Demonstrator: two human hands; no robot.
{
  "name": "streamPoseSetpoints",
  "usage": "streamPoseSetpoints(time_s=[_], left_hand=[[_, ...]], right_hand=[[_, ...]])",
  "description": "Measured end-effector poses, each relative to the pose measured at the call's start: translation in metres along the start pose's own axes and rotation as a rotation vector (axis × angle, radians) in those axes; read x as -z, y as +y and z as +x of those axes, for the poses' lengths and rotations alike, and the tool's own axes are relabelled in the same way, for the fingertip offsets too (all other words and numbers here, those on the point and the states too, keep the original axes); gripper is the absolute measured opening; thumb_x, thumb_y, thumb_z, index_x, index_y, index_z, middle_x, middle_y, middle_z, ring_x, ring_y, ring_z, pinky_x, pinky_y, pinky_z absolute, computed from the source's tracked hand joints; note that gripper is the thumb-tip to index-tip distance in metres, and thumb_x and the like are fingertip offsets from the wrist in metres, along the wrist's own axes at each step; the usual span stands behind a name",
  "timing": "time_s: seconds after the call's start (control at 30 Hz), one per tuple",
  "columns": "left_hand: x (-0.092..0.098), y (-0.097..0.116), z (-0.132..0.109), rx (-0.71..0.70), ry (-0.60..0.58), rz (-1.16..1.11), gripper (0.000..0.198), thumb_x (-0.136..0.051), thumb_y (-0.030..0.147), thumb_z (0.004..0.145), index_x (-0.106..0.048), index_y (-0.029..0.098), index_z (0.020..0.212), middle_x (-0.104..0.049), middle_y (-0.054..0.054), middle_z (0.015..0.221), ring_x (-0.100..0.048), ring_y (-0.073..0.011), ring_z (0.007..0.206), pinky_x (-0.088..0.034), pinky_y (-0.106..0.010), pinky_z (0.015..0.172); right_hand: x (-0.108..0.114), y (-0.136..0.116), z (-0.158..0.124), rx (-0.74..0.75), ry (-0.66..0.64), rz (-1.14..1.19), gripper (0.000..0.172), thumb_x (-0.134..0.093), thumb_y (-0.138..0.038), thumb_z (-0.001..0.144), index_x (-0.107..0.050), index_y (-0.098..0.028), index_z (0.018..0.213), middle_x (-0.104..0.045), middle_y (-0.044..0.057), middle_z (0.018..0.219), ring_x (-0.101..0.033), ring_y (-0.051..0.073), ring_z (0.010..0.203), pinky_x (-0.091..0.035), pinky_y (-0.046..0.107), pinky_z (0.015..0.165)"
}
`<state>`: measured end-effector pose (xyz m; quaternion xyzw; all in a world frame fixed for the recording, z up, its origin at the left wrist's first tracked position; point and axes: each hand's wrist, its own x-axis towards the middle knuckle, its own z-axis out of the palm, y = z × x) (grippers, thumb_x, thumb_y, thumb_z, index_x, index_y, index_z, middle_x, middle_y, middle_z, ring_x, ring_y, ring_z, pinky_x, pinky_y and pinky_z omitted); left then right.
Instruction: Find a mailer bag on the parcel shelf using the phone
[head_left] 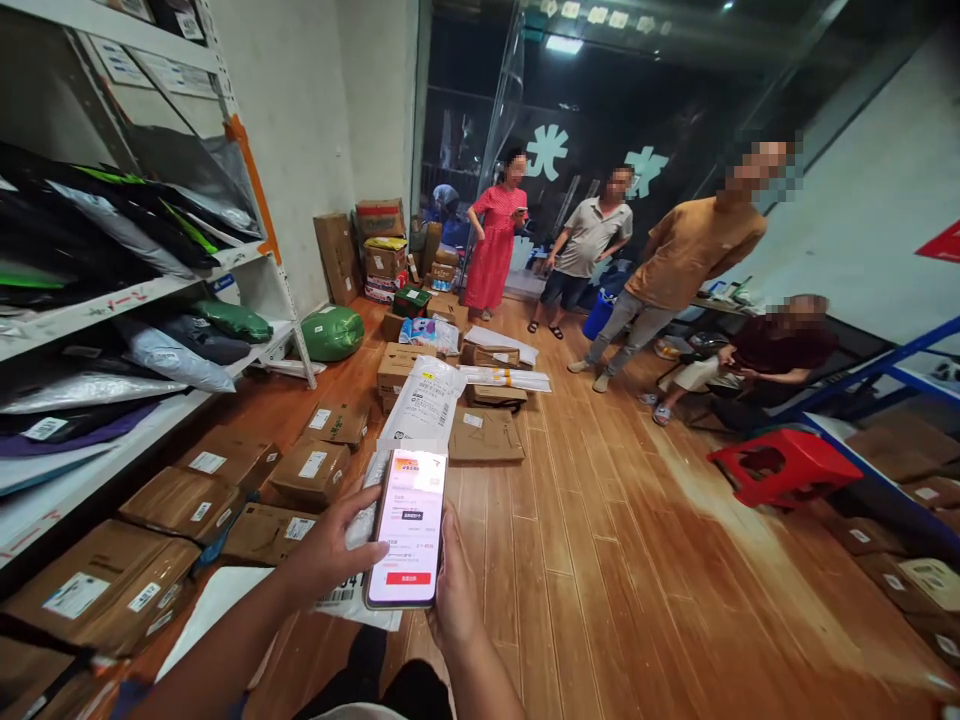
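Observation:
A lit smartphone (409,535) is held upright in front of me, its screen showing a page with a red button near the bottom. My left hand (337,545) grips the phone's left edge, with the thumb over the screen. Along the right edge, my right hand (457,580) is closed round the phone, most of its fingers hidden behind it. Beyond and below the phone are white plastic mailer bags (427,400) with printed text; the phone and left hand cover part of them. I cannot tell whether the left hand also touches a bag.
Labelled cardboard boxes (161,490) line the floor at left, beside a white shelf (150,300) of bagged parcels. More boxes (480,435) lie ahead. Three people (585,240) stand by the glass front; another person (780,345) sits at right, behind a red stool (784,465).

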<state>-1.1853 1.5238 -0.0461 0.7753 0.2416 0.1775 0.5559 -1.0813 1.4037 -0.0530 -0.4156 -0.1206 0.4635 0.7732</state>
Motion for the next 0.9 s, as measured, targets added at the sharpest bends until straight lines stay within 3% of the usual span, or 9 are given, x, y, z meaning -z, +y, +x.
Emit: streamPoseSetpoints(time_s=[0.1, 0.23, 0.43, 0.57, 0.63, 0.77, 0.9], left_hand=[[0.009, 0.01, 0.023, 0.068, 0.104, 0.049, 0.062, -0.065, 0.042, 0.062, -0.06, 0.016, 0.118, -0.057, -0.012, 0.125, -0.047, -0.0319, 0.12, -0.032, -0.046, 0.106], [0.011, 0.016, 0.047, 0.159, 0.209, -0.004, 0.051, -0.052, 0.049, 0.074, -0.065, 0.016, 0.111, -0.054, -0.012, 0.128, -0.044, -0.0304, 0.123, -0.03, -0.045, 0.107], [0.0, 0.016, 0.058, 0.204, 0.457, -0.123, 0.049, -0.054, 0.054, 0.073, -0.068, 0.019, 0.105, -0.057, -0.008, 0.126, -0.039, -0.0305, 0.127, -0.025, -0.043, 0.11], [-0.02, 0.015, 0.049, 0.403, 0.862, -0.264, 0.074, -0.055, 0.071, 0.059, -0.069, 0.014, 0.103, -0.056, -0.016, 0.126, -0.04, -0.035, 0.127, -0.024, -0.046, 0.11], [-0.029, 0.016, 0.041, 0.437, 1.026, -0.27, 0.081, -0.055, 0.076, 0.053, -0.07, 0.012, 0.1, -0.059, -0.017, 0.122, -0.04, -0.036, 0.126, -0.022, -0.047, 0.111], [-0.039, 0.015, 0.017, 0.366, 1.149, -0.184, 0.069, -0.05, 0.075, 0.064, -0.072, 0.019, 0.099, -0.063, -0.011, 0.118, -0.048, -0.0335, 0.12, -0.024, -0.047, 0.11], [-0.048, 0.011, -0.026, 0.327, 1.223, 0.055, 0.049, -0.056, 0.065, 0.069, -0.072, 0.029, 0.099, -0.063, -0.007, 0.12, -0.055, -0.0307, 0.113, -0.038, -0.042, 0.103]], right_hand=[[-0.006, -0.006, 0.028, -0.022, -0.024, -0.005, 0.05, -0.048, -0.058, 0.082, -0.051, -0.022, 0.117, -0.066, 0.004, 0.116, -0.059, 0.023, 0.109, -0.045, 0.038, 0.096], [-0.005, -0.012, 0.062, -0.051, -0.127, -0.058, 0.049, -0.046, -0.057, 0.084, -0.052, -0.022, 0.119, -0.066, 0.004, 0.117, -0.059, 0.022, 0.11, -0.043, 0.038, 0.098], [0.006, -0.027, 0.107, -0.183, -0.335, -0.144, 0.053, -0.045, -0.061, 0.082, -0.054, -0.023, 0.118, -0.065, 0.006, 0.118, -0.057, 0.024, 0.112, -0.042, 0.041, 0.1], [0.012, -0.034, 0.127, -0.252, -0.464, -0.245, 0.056, -0.047, -0.064, 0.078, -0.057, -0.025, 0.116, -0.065, 0.007, 0.119, -0.054, 0.026, 0.116, -0.043, 0.042, 0.099], [0.013, -0.031, 0.135, -0.299, -0.547, -0.278, 0.059, -0.045, -0.066, 0.077, -0.059, -0.024, 0.116, -0.065, 0.008, 0.119, -0.055, 0.027, 0.115, -0.045, 0.044, 0.097], [0.005, -0.018, 0.143, -0.388, -0.716, -0.321, 0.056, -0.044, -0.066, 0.079, -0.06, -0.025, 0.113, -0.067, 0.008, 0.114, -0.058, 0.028, 0.109, -0.049, 0.046, 0.092], [-0.016, -0.009, 0.13, -0.454, -0.979, -0.362, 0.04, -0.054, -0.047, 0.084, -0.055, -0.022, 0.115, -0.062, 0.009, 0.115, -0.058, 0.026, 0.105, -0.051, 0.05, 0.085]])
